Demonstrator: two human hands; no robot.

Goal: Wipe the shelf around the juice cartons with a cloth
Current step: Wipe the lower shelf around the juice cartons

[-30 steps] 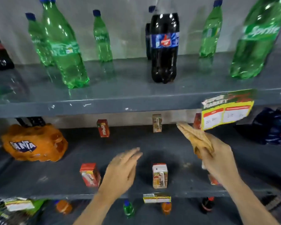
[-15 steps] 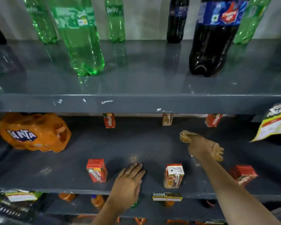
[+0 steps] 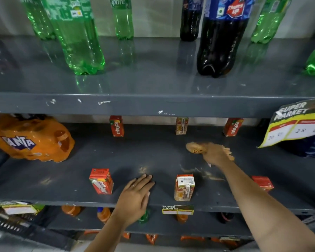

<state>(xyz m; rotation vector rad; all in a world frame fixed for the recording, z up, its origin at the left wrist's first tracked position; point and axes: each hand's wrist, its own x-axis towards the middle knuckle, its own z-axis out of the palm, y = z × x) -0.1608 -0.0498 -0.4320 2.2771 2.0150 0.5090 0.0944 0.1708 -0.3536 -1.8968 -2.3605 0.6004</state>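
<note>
The grey middle shelf (image 3: 153, 155) holds several small juice cartons. A red carton (image 3: 101, 181) and a pale carton (image 3: 184, 187) stand near the front edge, and another red carton (image 3: 262, 183) lies partly behind my right forearm. Three more cartons stand at the back: red (image 3: 116, 126), pale (image 3: 181, 125), red (image 3: 232, 127). My right hand (image 3: 214, 154) presses a tan cloth (image 3: 195, 148) on the shelf between the rows. My left hand (image 3: 135, 196) rests flat on the front edge, between the two front cartons, holding nothing.
An orange Fanta pack (image 3: 31, 139) lies at the shelf's left. A price sign (image 3: 296, 122) hangs from the upper shelf at right. Green Sprite bottles (image 3: 78, 37) and a dark cola bottle (image 3: 222, 39) stand above. Dusty smears (image 3: 204, 172) mark the shelf by the pale carton.
My right hand with the cloth has reached into the shelf and down onto its surface. My left hand has come down flat on the front edge. The view has moved closer.
</note>
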